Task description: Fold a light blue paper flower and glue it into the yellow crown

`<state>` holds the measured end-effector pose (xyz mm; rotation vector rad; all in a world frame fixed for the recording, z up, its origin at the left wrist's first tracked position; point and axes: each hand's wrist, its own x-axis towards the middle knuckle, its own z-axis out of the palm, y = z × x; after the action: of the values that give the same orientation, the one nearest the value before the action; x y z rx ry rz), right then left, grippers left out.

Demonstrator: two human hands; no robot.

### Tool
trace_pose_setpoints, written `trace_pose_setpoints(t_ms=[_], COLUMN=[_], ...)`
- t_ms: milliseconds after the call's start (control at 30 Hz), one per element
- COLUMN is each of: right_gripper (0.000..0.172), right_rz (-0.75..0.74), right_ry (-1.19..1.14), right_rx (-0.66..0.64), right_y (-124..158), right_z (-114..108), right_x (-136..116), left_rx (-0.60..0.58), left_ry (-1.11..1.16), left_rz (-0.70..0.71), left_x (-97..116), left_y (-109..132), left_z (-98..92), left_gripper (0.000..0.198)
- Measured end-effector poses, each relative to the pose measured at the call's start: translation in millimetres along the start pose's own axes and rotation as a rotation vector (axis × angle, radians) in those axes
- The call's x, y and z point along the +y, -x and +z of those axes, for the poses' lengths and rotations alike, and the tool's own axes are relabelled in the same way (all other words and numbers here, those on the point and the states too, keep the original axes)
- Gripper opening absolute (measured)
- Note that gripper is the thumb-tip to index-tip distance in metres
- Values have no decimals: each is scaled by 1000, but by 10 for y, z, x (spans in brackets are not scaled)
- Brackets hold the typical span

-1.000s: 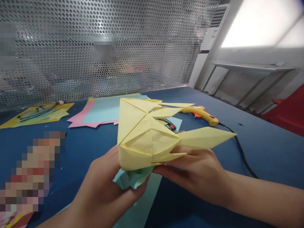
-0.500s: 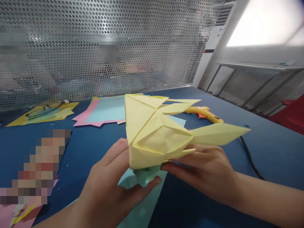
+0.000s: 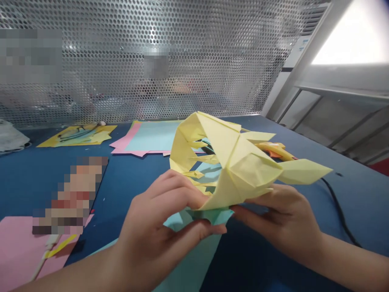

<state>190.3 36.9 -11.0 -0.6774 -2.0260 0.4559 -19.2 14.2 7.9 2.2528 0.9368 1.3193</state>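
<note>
A folded yellow paper form (image 3: 252, 172), with pointed flaps and an open hollow middle, is held up above the blue table. My left hand (image 3: 161, 219) is closed on its lower left edge and on a folded teal paper piece (image 3: 217, 215) beneath it, fingers above and thumb below. My right hand (image 3: 282, 219) pinches the underside of the yellow paper form at the right, its fingertips partly hidden by the paper. Below both hands lies a light blue sheet (image 3: 194, 259).
Blue, pink and yellow sheets (image 3: 154, 136) lie behind. Farther left are yellow papers with dark stems (image 3: 80, 136). A yellow glue gun (image 3: 281, 152) with a black cable (image 3: 337, 207) is at the right. Pink paper (image 3: 18, 247) lies front left. A perforated metal screen (image 3: 182, 52) stands behind.
The yellow paper form has been turned, so its hollow inside now shows. Both hands stay on the paper. The whole view has shifted, with the table items appearing farther right.
</note>
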Motion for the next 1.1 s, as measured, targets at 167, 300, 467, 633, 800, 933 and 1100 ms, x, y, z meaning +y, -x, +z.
trace_pose_setpoints(t_ms=[167,300,467,633,800,933,1100], right_gripper=[20,7,5,6,6,6,8], right_rz=[17,57,123,88,39,35,29], right_ry=[21,59,54,50,35,33,31], right_rx=[24,82,47,49,79,83,71], right_y=[-8,-12,-6,-38,-42,-44,-38], right_z=[29,36,61,96,101,100,92], right_x=[-2,-35,-55,-56,-41,-48,-49], left_rx=[-4,25,28,45,35,37,30], left_ry=[-11,-2,10,35,30,21,29], left_rz=[-13,-32,-24,13,14,-7,-14], left_x=[15,0,-21,-18,-7,3,-1], left_y=[21,34,36,46,54,52,48], left_z=[-21,-6,12,-6,-4,8,9], left_gripper=[10,37,26,19,15,17,15])
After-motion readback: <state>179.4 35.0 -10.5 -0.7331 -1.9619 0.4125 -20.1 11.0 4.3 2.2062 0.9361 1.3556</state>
